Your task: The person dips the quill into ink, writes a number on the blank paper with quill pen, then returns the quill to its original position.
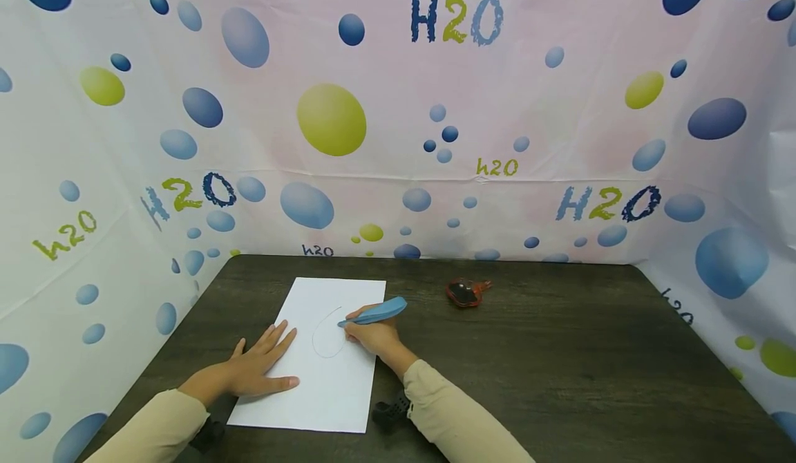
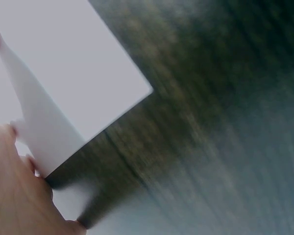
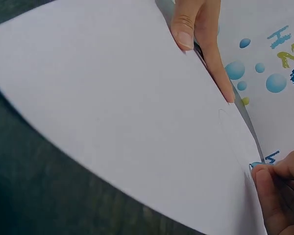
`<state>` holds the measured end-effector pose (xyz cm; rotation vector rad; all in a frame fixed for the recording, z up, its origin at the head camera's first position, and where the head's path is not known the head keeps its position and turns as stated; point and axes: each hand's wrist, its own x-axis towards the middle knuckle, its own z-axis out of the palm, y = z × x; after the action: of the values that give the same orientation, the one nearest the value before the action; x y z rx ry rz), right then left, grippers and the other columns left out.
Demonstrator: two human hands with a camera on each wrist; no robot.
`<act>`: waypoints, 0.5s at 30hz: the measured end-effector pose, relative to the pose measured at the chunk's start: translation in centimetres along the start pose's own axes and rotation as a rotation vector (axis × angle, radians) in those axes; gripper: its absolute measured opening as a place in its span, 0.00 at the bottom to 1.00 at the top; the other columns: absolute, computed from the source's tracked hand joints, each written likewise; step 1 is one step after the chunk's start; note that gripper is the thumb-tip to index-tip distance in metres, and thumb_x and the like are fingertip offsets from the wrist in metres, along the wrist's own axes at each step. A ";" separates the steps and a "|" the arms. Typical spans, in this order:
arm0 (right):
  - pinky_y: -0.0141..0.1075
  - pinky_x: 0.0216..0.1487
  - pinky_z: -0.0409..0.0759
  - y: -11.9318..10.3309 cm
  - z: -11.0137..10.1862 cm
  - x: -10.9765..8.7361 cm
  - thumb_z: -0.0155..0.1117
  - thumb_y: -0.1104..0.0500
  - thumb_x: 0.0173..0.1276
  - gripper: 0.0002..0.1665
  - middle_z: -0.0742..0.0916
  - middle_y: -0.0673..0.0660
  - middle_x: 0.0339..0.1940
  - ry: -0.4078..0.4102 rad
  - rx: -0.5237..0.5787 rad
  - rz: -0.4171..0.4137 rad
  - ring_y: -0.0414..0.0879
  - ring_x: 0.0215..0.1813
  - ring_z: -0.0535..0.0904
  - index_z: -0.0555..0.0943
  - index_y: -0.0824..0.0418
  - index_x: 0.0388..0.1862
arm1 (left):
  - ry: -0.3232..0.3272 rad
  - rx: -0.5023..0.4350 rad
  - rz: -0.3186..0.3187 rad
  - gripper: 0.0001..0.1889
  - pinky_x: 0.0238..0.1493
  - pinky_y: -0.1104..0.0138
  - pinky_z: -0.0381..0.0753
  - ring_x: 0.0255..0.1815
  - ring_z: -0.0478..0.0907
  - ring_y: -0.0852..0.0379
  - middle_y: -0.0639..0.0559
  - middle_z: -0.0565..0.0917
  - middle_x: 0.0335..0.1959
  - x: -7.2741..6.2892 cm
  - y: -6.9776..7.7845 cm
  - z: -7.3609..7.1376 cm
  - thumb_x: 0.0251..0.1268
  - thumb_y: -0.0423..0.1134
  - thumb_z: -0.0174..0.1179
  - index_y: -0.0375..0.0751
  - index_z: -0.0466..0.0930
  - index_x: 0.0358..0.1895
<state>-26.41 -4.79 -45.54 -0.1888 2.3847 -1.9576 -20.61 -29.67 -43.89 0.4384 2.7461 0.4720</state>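
Note:
A white sheet of paper (image 1: 305, 401) lies on the dark table. My left hand (image 1: 251, 372) rests on its left edge with the fingers spread; the left wrist view catches only part of this hand (image 2: 14, 181). My right hand (image 1: 378, 337) pinches a light blue pen (image 1: 382, 310) with a broad upper end, its tip at the paper. A thin curved line (image 1: 314, 338), like an oval with a gap at its upper right, runs across the sheet. In the right wrist view, the curled right fingers (image 3: 269, 196) hide most of the pen.
A small red-and-black object (image 1: 464, 293) lies on the table (image 1: 560, 352) right of the paper; its kind is unclear. Behind the table and along both sides hangs a white backdrop (image 1: 385, 62) printed with blue and green dots and H2O lettering.

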 end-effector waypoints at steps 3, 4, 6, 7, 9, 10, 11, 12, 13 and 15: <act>0.30 0.28 0.82 -0.2 0.4 -0.2 0.71 0.67 0.55 0.06 0.88 0.54 0.21 0.003 0.028 -0.009 0.39 0.23 0.84 0.87 0.64 0.33 | -0.005 0.006 -0.007 0.51 0.58 0.25 0.27 0.74 0.34 0.28 0.32 0.40 0.77 0.0 0.2 -0.1 0.59 0.65 0.58 0.36 0.47 0.76; 0.30 0.28 0.82 -0.2 0.5 -0.3 0.71 0.67 0.54 0.06 0.88 0.54 0.21 0.004 0.033 -0.012 0.40 0.23 0.84 0.87 0.64 0.33 | -0.005 0.010 -0.009 0.51 0.58 0.25 0.28 0.74 0.34 0.28 0.32 0.40 0.77 -0.1 0.3 -0.1 0.59 0.65 0.58 0.36 0.47 0.76; 0.29 0.28 0.81 -0.2 0.8 -0.4 0.71 0.67 0.54 0.06 0.88 0.53 0.21 0.005 0.033 -0.014 0.39 0.23 0.84 0.87 0.64 0.33 | 0.000 0.010 -0.005 0.51 0.57 0.25 0.28 0.74 0.35 0.27 0.31 0.41 0.76 -0.1 0.3 -0.2 0.59 0.64 0.58 0.36 0.48 0.75; 0.29 0.28 0.81 -0.2 0.9 -0.5 0.71 0.67 0.54 0.06 0.88 0.53 0.21 0.003 0.038 -0.013 0.38 0.23 0.84 0.87 0.64 0.33 | 0.000 0.012 -0.008 0.51 0.58 0.25 0.29 0.74 0.35 0.27 0.31 0.41 0.76 -0.1 0.4 -0.2 0.59 0.64 0.58 0.36 0.47 0.76; 0.28 0.27 0.81 -0.3 1.2 -0.7 0.71 0.66 0.54 0.06 0.87 0.52 0.20 -0.005 0.031 -0.005 0.37 0.22 0.83 0.87 0.62 0.33 | 0.002 0.015 -0.009 0.51 0.57 0.24 0.29 0.74 0.36 0.26 0.31 0.41 0.76 -0.2 0.5 -0.3 0.59 0.64 0.59 0.36 0.48 0.75; 0.28 0.27 0.80 -0.3 1.3 -0.7 0.71 0.66 0.54 0.06 0.87 0.51 0.20 -0.009 0.023 -0.006 0.36 0.22 0.82 0.87 0.62 0.33 | 0.001 0.015 -0.010 0.50 0.57 0.24 0.29 0.74 0.36 0.26 0.31 0.41 0.76 -0.2 0.5 -0.3 0.59 0.64 0.59 0.36 0.48 0.75; 0.28 0.27 0.80 -0.3 1.4 -0.8 0.71 0.66 0.54 0.06 0.87 0.51 0.19 -0.015 0.019 -0.005 0.36 0.21 0.81 0.87 0.61 0.33 | 0.000 0.016 -0.010 0.51 0.57 0.24 0.29 0.74 0.36 0.26 0.31 0.41 0.76 -0.2 0.5 -0.3 0.59 0.64 0.58 0.36 0.48 0.75; 0.28 0.27 0.80 -0.4 1.5 -0.8 0.70 0.66 0.54 0.06 0.87 0.50 0.19 -0.021 0.020 -0.007 0.36 0.21 0.81 0.87 0.62 0.33 | -0.001 0.017 -0.011 0.51 0.57 0.24 0.29 0.74 0.36 0.26 0.31 0.41 0.76 -0.2 0.5 -0.3 0.59 0.64 0.58 0.36 0.48 0.75; 0.28 0.27 0.79 -0.4 1.6 -0.9 0.70 0.66 0.54 0.06 0.87 0.50 0.19 -0.028 0.017 -0.006 0.36 0.21 0.81 0.87 0.61 0.33 | -0.004 0.019 -0.015 0.51 0.57 0.24 0.29 0.74 0.36 0.27 0.31 0.41 0.76 -0.2 0.5 -0.3 0.59 0.64 0.58 0.36 0.48 0.75; 0.28 0.27 0.79 -0.4 1.8 -1.0 0.70 0.66 0.55 0.06 0.87 0.51 0.19 -0.039 0.010 -0.011 0.36 0.21 0.81 0.87 0.61 0.33 | -0.007 0.018 -0.016 0.51 0.57 0.25 0.28 0.74 0.35 0.27 0.31 0.40 0.76 -0.2 0.5 -0.3 0.59 0.65 0.58 0.36 0.47 0.76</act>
<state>-25.18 -6.45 -45.50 -0.2386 2.3543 -1.9514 -20.40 -29.35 -43.42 0.4210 2.7476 0.4407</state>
